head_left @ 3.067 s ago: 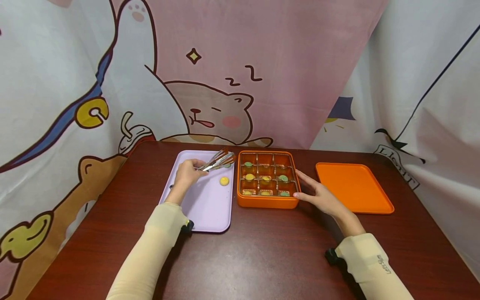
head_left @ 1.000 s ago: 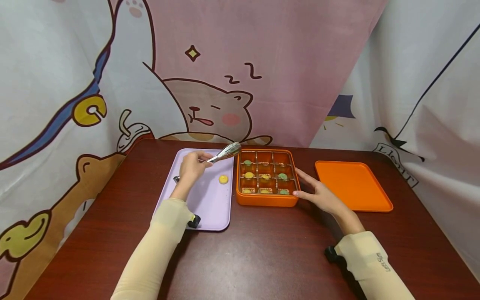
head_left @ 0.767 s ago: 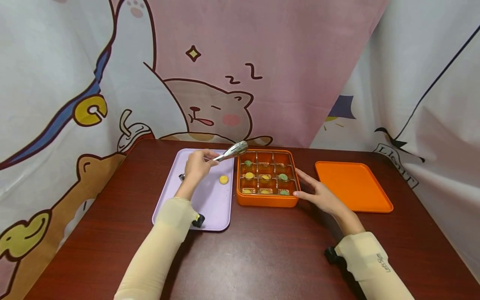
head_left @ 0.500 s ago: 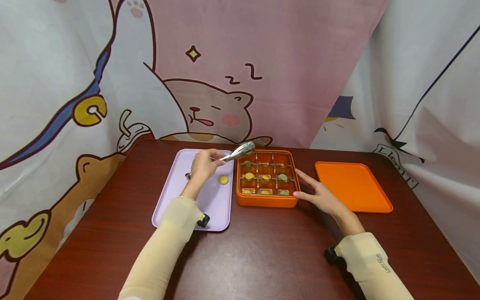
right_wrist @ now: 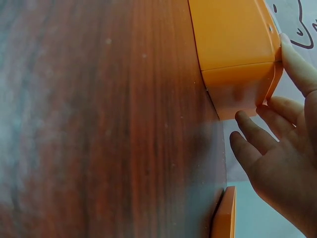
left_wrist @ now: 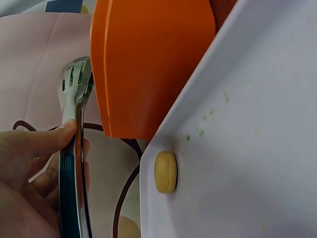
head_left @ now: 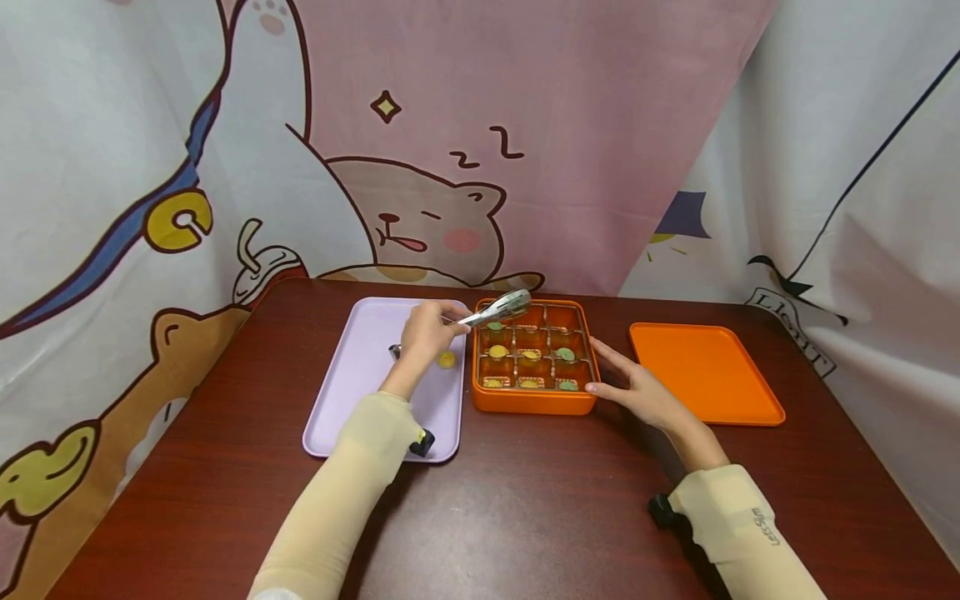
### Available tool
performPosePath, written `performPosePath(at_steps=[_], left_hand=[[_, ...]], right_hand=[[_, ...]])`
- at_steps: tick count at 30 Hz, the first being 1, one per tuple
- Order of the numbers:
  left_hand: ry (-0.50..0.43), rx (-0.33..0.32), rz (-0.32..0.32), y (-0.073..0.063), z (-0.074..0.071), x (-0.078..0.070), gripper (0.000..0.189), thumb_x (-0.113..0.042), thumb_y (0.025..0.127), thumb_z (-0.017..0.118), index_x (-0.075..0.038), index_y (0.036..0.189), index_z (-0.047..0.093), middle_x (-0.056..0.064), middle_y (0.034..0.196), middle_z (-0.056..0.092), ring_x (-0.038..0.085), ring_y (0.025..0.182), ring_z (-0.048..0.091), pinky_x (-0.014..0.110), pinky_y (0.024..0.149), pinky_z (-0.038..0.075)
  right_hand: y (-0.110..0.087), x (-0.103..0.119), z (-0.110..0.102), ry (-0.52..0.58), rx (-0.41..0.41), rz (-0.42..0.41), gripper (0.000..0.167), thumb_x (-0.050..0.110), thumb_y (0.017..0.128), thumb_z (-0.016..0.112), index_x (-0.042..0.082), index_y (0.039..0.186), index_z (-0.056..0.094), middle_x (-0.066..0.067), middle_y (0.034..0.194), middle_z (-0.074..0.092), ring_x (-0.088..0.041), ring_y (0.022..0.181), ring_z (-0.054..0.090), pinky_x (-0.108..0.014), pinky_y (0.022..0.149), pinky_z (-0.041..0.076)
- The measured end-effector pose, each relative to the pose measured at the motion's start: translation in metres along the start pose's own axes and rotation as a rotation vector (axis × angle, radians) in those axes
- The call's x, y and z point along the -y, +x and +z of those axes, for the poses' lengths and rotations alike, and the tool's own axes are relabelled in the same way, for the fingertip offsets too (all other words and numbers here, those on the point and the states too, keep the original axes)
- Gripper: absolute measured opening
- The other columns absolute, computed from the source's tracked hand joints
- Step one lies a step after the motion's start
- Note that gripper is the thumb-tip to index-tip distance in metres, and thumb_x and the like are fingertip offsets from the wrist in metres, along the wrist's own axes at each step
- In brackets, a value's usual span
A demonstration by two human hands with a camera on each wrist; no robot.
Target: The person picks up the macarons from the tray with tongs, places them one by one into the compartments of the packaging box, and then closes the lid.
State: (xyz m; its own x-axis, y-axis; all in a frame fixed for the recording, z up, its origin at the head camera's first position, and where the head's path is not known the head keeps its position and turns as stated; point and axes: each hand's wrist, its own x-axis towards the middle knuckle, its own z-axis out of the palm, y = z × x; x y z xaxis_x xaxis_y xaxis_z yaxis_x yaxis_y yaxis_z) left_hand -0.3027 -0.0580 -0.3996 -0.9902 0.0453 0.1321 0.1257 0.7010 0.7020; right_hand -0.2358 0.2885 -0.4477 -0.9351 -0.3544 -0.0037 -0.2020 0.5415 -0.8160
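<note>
My left hand (head_left: 426, 337) holds metal tongs (head_left: 501, 308) by the handles, thumb on one arm and fingers on the other. Their slotted heads are closed together over the back left of an orange box (head_left: 534, 403), and green shows through the slots in the left wrist view. Small yellow and green macarons sit in several of the box's clear compartments. One yellow macaron (left_wrist: 165, 172) lies on the lilac tray (head_left: 352, 392), below my left hand. My right hand (head_left: 641, 393) rests against the box's right side, fingers extended, thumb at the front right corner.
An orange lid (head_left: 705, 375) lies flat on the dark wooden table (head_left: 517, 500), right of the box. Green crumbs (left_wrist: 200, 131) dot the tray. A printed cloth (head_left: 570, 150) hangs behind the table.
The tongs have risen from the tray's back right and moved right over the box. A green macaron seen by them on the tray no longer shows there. My right hand has stayed put.
</note>
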Motion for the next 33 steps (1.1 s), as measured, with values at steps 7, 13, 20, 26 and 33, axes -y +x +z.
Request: performPosePath(at_steps=[7,13,20,26,33], left_hand=[[0.018,0.019,0.004,-0.002,0.004,-0.005,0.022,-0.022,0.083,0.081,-0.023,0.105,0.078,-0.001,0.102,0.078,0.019,0.091,0.071,0.036,0.074,0.048],[0.011,0.033,-0.007,-0.003,0.003,-0.006,0.025,-0.023,0.084,0.08,-0.022,0.108,0.077,0.0,0.105,0.078,0.02,0.095,0.071,0.04,0.082,0.05],[-0.001,0.039,-0.002,-0.003,-0.003,-0.004,0.029,-0.023,0.084,0.08,-0.02,0.113,0.076,0.002,0.107,0.077,0.022,0.098,0.07,0.041,0.086,0.05],[-0.052,0.036,0.038,-0.005,-0.012,0.003,0.036,-0.019,0.083,0.081,-0.016,0.118,0.074,0.008,0.11,0.077,0.024,0.102,0.071,0.042,0.09,0.051],[-0.109,0.058,0.048,-0.009,-0.027,0.015,0.04,-0.016,0.083,0.081,-0.008,0.121,0.072,0.014,0.114,0.075,0.027,0.105,0.07,0.041,0.091,0.053]], right_hand=[[0.0,0.0,0.001,-0.001,0.001,-0.004,0.079,0.027,0.097,0.065,0.018,0.16,0.019,-0.015,0.167,0.019,-0.045,0.149,0.024,-0.07,0.113,0.021],[0.0,0.0,0.002,0.001,-0.001,-0.011,0.079,0.027,0.097,0.066,0.016,0.16,0.02,-0.016,0.166,0.019,-0.045,0.149,0.025,-0.069,0.114,0.021],[0.0,0.0,0.002,0.001,0.0,-0.008,0.079,0.026,0.097,0.065,0.016,0.16,0.019,-0.016,0.167,0.018,-0.046,0.149,0.023,-0.07,0.114,0.02],[0.0,0.0,0.001,0.004,0.0,-0.009,0.078,0.026,0.098,0.064,0.017,0.16,0.019,-0.016,0.167,0.017,-0.046,0.15,0.022,-0.07,0.114,0.021],[0.0,0.002,0.001,-0.007,0.001,-0.001,0.079,0.027,0.097,0.065,0.016,0.16,0.019,-0.017,0.166,0.019,-0.046,0.149,0.023,-0.069,0.113,0.021]])
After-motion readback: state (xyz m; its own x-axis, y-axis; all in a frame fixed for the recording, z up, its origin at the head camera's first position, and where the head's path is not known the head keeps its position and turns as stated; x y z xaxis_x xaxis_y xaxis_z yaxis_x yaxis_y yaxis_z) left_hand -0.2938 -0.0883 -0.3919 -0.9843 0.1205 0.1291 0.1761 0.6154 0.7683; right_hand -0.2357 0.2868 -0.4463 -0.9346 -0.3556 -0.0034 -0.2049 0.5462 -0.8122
